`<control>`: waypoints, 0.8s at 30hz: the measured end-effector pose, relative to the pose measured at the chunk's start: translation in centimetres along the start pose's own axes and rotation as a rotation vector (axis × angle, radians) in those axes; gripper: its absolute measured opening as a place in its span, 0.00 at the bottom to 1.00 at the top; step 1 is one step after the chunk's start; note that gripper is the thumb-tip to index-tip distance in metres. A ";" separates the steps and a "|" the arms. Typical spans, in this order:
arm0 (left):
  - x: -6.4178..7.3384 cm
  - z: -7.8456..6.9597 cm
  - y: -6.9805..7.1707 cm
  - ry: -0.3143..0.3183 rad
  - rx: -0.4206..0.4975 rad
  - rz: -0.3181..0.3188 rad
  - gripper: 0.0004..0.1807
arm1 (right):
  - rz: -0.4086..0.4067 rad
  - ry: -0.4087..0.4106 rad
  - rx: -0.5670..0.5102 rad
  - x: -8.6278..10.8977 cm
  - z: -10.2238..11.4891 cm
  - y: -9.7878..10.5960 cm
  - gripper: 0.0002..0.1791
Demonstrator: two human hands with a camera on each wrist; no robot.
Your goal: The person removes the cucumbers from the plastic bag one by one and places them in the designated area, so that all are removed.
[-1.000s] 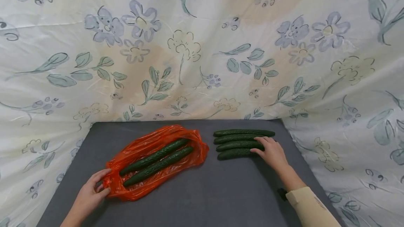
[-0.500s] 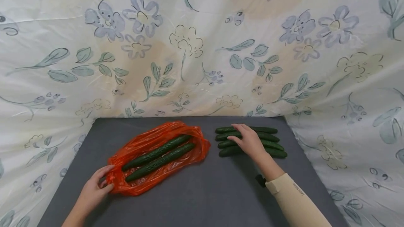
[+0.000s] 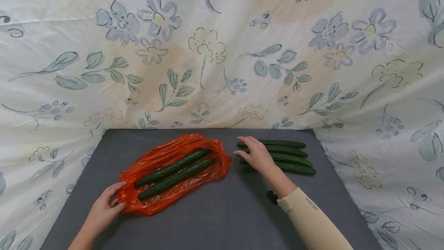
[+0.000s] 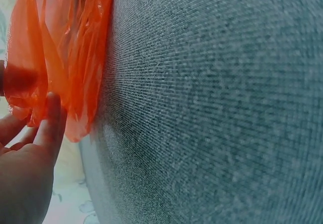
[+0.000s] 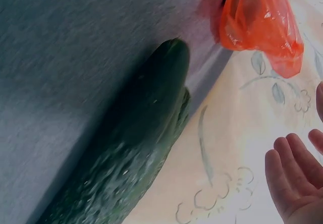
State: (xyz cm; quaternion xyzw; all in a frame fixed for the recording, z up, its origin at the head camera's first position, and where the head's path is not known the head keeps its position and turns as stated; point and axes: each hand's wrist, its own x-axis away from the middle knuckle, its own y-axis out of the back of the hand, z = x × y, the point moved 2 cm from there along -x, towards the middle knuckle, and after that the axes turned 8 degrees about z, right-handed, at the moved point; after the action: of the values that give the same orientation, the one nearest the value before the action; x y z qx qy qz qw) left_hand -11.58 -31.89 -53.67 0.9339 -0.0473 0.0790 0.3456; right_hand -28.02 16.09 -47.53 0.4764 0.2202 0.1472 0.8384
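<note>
An orange-red plastic bag (image 3: pixel 152 160) lies on the left half of the table, with two dark green cucumbers (image 3: pixel 177 177) side by side on its inside, near its open right end. At the bag's near left end my left hand (image 3: pixel 102 206) pinches the thin plastic between thumb and fingers; the left wrist view shows the fingertips (image 4: pixel 53 105) against the bag. Over the left ends of a row of several cucumbers (image 3: pixel 289 159), my right hand (image 3: pixel 258 155) hovers with fingers extended and thumb apart, holding nothing. In the right wrist view a cucumber tip (image 5: pixel 169 65) shows close up.
The dark grey table (image 3: pixel 208 219) runs up to a floral cloth (image 3: pixel 215 68) at the back, which also hangs along both sides. Bare tabletop separates the bag from the cucumber row. A small black thing (image 3: pixel 272 197) shows by my right wrist.
My right hand has moved left across the cucumber row, from its right part to the left ends. The row's right ends are uncovered now. My left hand stays at the bag.
</note>
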 end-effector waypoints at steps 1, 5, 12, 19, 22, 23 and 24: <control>0.0 -0.1 0.0 -0.001 -0.002 0.000 0.34 | -0.001 0.008 -0.003 -0.1 0.2 -0.1 0.29; -0.1 -0.1 0.0 -0.003 -0.001 0.004 0.35 | 0.007 0.037 -0.013 -0.5 1.1 -0.5 0.29; -0.1 0.1 -0.1 -0.011 0.004 0.004 0.35 | 0.024 0.061 -0.003 -1.2 2.4 -1.2 0.31; -0.1 0.3 -0.1 -0.025 0.021 0.001 0.34 | 0.063 0.090 -0.045 -1.8 3.9 -1.9 0.30; -0.1 0.2 -0.1 -0.024 0.023 0.001 0.34 | 0.070 0.111 -0.048 -2.0 4.7 -2.3 0.31; -0.1 0.2 -0.1 -0.025 0.022 0.000 0.34 | 0.072 0.122 -0.049 -2.1 4.9 -2.4 0.31; -0.1 0.2 0.0 -0.026 0.021 -0.002 0.34 | 0.076 0.131 -0.048 -2.2 5.2 -2.6 0.31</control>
State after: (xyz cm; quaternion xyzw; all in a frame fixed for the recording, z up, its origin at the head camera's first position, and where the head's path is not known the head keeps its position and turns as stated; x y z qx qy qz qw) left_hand -11.65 -31.98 -53.86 0.9384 -0.0501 0.0669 0.3352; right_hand -27.16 9.99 -46.92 0.4537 0.2529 0.2151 0.8270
